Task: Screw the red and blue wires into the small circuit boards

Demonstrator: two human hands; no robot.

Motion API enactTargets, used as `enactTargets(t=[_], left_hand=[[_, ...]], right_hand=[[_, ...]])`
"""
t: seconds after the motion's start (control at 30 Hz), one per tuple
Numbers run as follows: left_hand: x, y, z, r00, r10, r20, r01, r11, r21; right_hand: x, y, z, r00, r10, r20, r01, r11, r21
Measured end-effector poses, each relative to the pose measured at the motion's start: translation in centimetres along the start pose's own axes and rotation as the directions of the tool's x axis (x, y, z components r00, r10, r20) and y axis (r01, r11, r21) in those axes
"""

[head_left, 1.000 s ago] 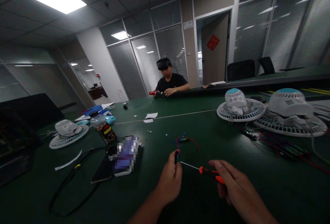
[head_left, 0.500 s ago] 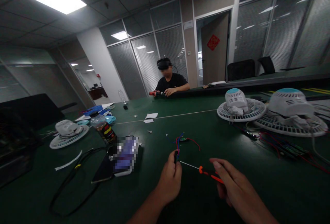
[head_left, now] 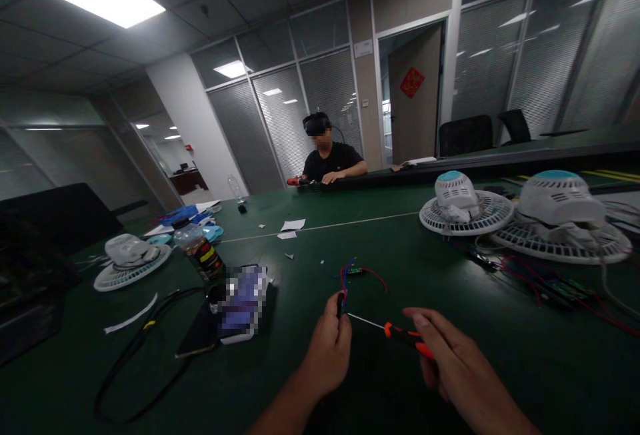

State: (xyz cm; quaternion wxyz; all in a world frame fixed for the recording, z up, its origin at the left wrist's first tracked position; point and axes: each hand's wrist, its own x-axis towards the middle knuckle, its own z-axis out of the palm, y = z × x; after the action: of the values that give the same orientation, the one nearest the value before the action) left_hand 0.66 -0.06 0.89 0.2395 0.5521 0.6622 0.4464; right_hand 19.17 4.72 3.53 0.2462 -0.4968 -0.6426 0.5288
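Note:
Between its thumb and fingers, my left hand (head_left: 327, 348) pinches a small dark part (head_left: 341, 304) with red and blue wires (head_left: 343, 278) rising from it. The wires lead toward a little green circuit board (head_left: 355, 271) lying on the table. My right hand (head_left: 456, 365) has its fingers around the end of an orange-and-black screwdriver (head_left: 400, 335). The metal shaft points left, its tip at the small part. Exact contact between tip and part is too small to make out.
On the green table (head_left: 310, 248) lie a phone (head_left: 200, 328), a black cable (head_left: 125, 355), a labelled bottle (head_left: 205, 255) and paper scraps (head_left: 293, 225). White fan units (head_left: 455, 201) and wired boards (head_left: 565, 285) occupy the right. A person (head_left: 333, 158) sits opposite, beside a red tool (head_left: 296, 181).
The screwdriver handle has turned about its axis, showing different orange and black faces. Both hands stay in nearly the same place, and the view has shifted very slightly.

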Motion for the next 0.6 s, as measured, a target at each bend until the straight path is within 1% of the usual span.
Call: enactTargets(t=[0.1,0.17,0.23,0.3,0.4,0.47,0.53,0.6], left_hand=[[0.01,0.04,0.02,1.0,-0.013,0.012,0.013,1.0,0.009],[0.0,0.05,0.04,1.0,-0.01,0.014,0.01,1.0,0.005],[-0.03,0.05,0.08,1.0,-0.003,0.013,0.003,1.0,-0.005],[-0.07,0.04,0.12,1.0,0.001,0.008,-0.001,1.0,-0.017],[-0.09,0.06,0.14,1.0,0.002,0.007,-0.002,1.0,-0.029],[-0.08,0.11,0.1,1.0,-0.005,0.013,0.005,1.0,-0.026],[-0.07,0.15,0.04,1.0,-0.016,0.009,0.017,1.0,-0.016],[-0.07,0.16,0.01,1.0,-0.02,0.006,0.02,1.0,-0.011]], right_hand=[[0.04,0.03,0.08,0.999,-0.048,-0.025,0.048,0.999,0.02],[0.11,0.1,0.17,0.992,-0.106,-0.068,0.108,0.994,0.02],[0.11,0.08,0.2,0.985,-0.141,-0.1,0.143,0.99,0.01],[0.02,-0.06,0.15,0.988,-0.124,-0.093,0.127,0.992,0.028],[-0.14,-0.26,0.0,0.998,-0.041,-0.04,0.043,0.997,0.067],[-0.15,-0.23,-0.06,1.0,-0.011,-0.024,0.012,0.998,0.055],[-0.05,-0.08,-0.05,0.999,-0.021,-0.029,0.022,0.998,0.051],[0.07,0.08,0.01,0.995,-0.074,-0.068,0.078,0.995,0.066]])
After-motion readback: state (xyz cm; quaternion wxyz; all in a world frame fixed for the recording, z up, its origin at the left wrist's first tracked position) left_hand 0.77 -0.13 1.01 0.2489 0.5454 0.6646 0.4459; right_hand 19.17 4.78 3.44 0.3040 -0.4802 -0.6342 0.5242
